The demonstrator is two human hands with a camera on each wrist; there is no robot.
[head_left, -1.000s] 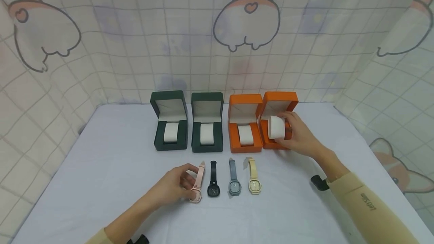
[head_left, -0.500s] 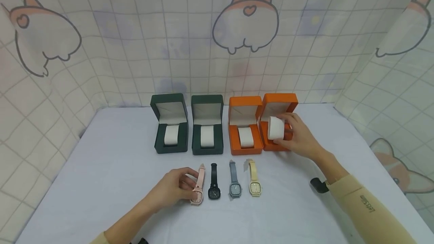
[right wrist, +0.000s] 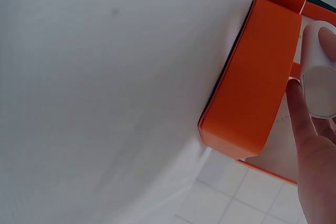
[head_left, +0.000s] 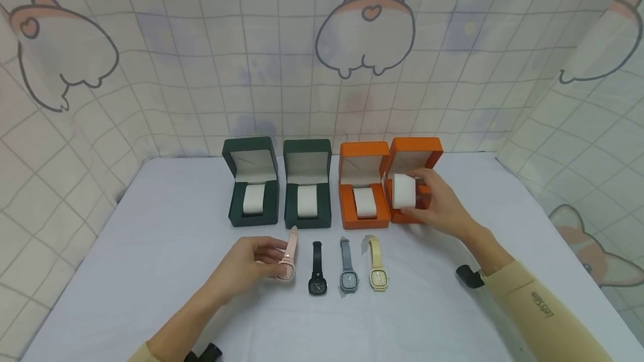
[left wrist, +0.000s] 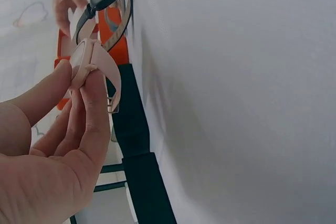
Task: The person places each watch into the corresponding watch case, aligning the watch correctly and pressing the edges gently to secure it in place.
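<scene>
My left hand point(head_left: 251, 264) pinches a pink wristwatch point(head_left: 288, 261) by its case, thumb on one side and fingers on the other. In the left wrist view the pink watch point(left wrist: 94, 66) is up off the table with its strap curving down. My right hand point(head_left: 440, 203) grips a white watch cushion point(head_left: 404, 191) above the rightmost orange box point(head_left: 415, 147), whose lid stands up. The cushion point(right wrist: 317, 77) shows between thumb and fingers in the right wrist view. Right of the pink watch lie a black watch point(head_left: 317, 278), a grey-blue watch point(head_left: 348, 272) and a yellow watch point(head_left: 377, 272).
Two dark green boxes point(head_left: 254, 219) and another orange box point(head_left: 364, 222) stand with raised lids in the back row, each with a white cushion inside. Behind the white table point(head_left: 166, 250) hangs a patterned cloth point(head_left: 292, 60).
The pink watch has been lifted off the table and moved slightly back and left in my left hand. My right hand has shifted the cushion a little to the left.
</scene>
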